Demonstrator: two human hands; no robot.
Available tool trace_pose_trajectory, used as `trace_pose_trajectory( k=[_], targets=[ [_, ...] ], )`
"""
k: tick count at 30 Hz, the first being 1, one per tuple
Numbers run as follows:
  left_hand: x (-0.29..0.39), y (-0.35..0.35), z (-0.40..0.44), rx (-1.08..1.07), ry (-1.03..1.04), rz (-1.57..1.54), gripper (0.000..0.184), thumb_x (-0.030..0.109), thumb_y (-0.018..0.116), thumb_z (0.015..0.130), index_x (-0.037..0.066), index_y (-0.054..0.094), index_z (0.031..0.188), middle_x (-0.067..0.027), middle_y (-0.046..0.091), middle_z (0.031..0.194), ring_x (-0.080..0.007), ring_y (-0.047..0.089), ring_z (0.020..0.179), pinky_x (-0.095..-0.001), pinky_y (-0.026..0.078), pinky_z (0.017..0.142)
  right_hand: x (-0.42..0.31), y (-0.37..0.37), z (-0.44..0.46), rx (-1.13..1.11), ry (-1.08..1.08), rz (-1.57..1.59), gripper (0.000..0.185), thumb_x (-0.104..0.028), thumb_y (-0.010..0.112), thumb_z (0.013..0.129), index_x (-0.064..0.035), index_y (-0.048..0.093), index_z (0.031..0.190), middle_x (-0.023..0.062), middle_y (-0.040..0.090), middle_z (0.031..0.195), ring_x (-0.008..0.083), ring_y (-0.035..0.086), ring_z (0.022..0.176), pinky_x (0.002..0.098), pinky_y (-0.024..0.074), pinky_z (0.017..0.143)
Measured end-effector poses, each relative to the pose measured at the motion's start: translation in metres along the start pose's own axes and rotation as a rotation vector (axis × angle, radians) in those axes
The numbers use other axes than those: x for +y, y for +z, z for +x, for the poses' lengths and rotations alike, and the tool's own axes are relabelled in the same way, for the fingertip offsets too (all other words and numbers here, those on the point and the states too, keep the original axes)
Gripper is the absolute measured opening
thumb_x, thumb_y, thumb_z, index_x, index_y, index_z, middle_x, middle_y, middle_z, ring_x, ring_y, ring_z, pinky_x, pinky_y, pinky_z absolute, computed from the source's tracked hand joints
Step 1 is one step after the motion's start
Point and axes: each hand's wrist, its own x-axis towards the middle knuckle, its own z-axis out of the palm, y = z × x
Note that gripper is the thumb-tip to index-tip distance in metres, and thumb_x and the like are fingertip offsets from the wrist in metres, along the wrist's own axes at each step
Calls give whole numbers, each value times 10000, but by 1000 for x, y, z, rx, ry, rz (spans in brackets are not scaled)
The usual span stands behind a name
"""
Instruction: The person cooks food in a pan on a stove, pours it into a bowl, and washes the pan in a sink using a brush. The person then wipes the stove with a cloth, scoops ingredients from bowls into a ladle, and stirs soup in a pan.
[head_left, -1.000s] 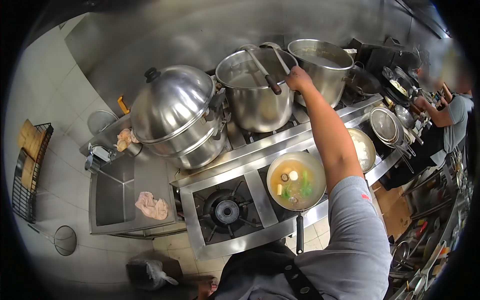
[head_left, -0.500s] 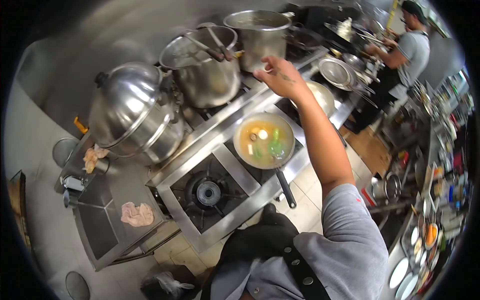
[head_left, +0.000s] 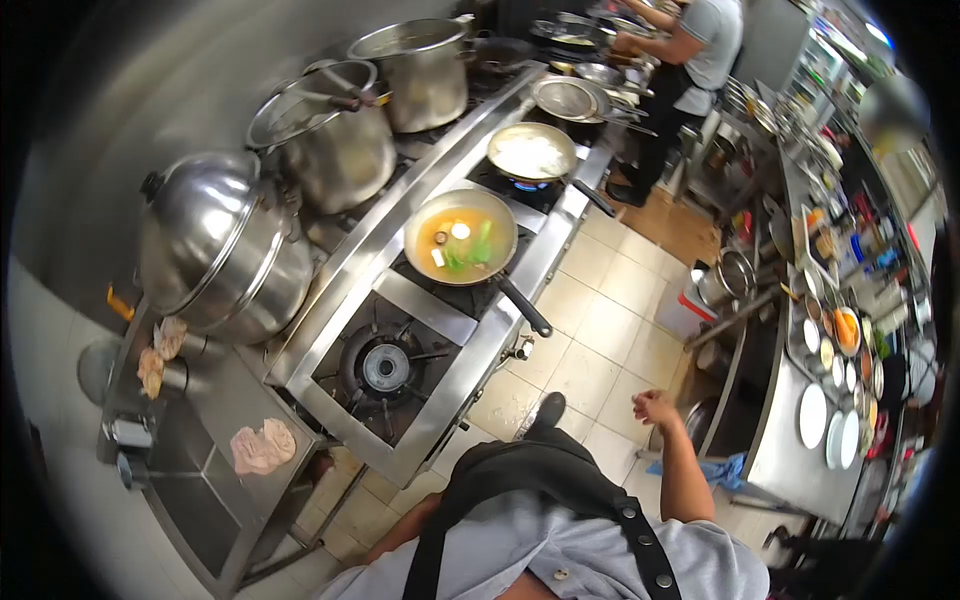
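Observation:
My right hand [head_left: 655, 408] hangs over the floor at my right side, between the stove and the counter. Its fingers are loosely bent and a little apart, with nothing visible in them. Only my left forearm [head_left: 400, 528] shows low beside the apron; the hand itself is hidden. In front of me on the stove sits a frying pan [head_left: 462, 200] of orange broth with green vegetables and white pieces, its black handle pointing towards me. Behind it, a second pan [head_left: 532, 150] with pale, whitish contents stands over a blue flame. Neither hand touches a pan.
A bare burner [head_left: 386, 367] is nearest me. Stock pots [head_left: 345, 150] and a domed steamer [head_left: 215, 260] line the back. A pinkish cloth [head_left: 263, 446] lies on the steel side table. White plates [head_left: 813, 416] and ingredient bowls stand on the right counter [head_left: 765, 455]. A co-worker [head_left: 690, 60] stands farther along the stove.
My right hand has drawn back from above the stove, down to my right side. The view has turned right, showing the counter and second pan more fully. My left forearm has come into view.

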Motion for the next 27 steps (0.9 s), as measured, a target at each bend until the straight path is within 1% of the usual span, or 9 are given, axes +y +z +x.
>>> trace_pose_trajectory(
  k=[3,5,7,12,14,16,22,25,27],
  targets=[
    [25,-13,9,-57,60,171,227,211,636,806,-6,612,869,-19,603,687,-123,541,596,-286,442,560,67,23,-28,-64,70,-239,437,-380,649,802,10,652,998,153,678,818,248,657,713,402,530,626],
    [53,-24,19,-118,142,326,230,212,637,814,-8,616,878,-15,604,689,-120,541,598,-282,442,563,146,36,-26,-26,-234,-769,499,-443,632,776,24,673,946,208,677,884,334,651,829,439,510,755],
    [89,-31,34,-199,244,506,232,213,639,823,-10,621,886,-11,606,692,-118,540,599,-279,442,567,192,40,-40,-96,-29,-753,494,-473,605,772,2,697,868,232,661,924,376,619,921,453,471,837],
    [211,-12,59,-341,550,790,239,215,642,844,-14,633,908,0,609,698,-111,538,603,-270,443,577,231,-5,-119,63,254,-361,372,-398,579,808,-48,700,767,106,671,683,266,647,746,392,501,741],
    [275,17,32,-356,657,774,241,216,643,852,-16,638,917,4,610,701,-109,537,605,-267,443,581,302,-8,-117,134,75,-559,372,-371,548,837,-40,691,745,103,662,661,266,639,691,392,501,722],
    [355,74,-53,-340,639,595,229,196,633,870,-10,638,971,-3,624,742,-91,543,639,-240,447,611,368,-3,-117,398,99,-471,394,-337,502,878,-27,674,708,99,653,648,252,623,629,387,499,707],
    [484,267,-142,-275,1037,748,262,185,645,858,-20,615,1018,-109,662,933,-157,612,864,-283,475,782,428,-67,-184,434,540,435,312,-276,516,863,-46,643,695,108,631,605,204,599,514,356,493,532],
    [523,405,-196,-398,1513,979,313,119,674,806,8,597,1089,-197,584,1152,-296,549,1086,-373,422,928,528,-91,-158,391,476,331,216,-220,546,801,-54,681,769,140,669,732,264,661,737,382,527,706],
    [535,508,-220,-561,1729,1078,382,83,690,772,30,576,1133,-203,526,1240,-357,492,1154,-410,392,965,569,-109,-147,728,438,325,223,-270,600,791,-62,672,830,161,664,843,304,639,854,410,505,752]
  ],
)
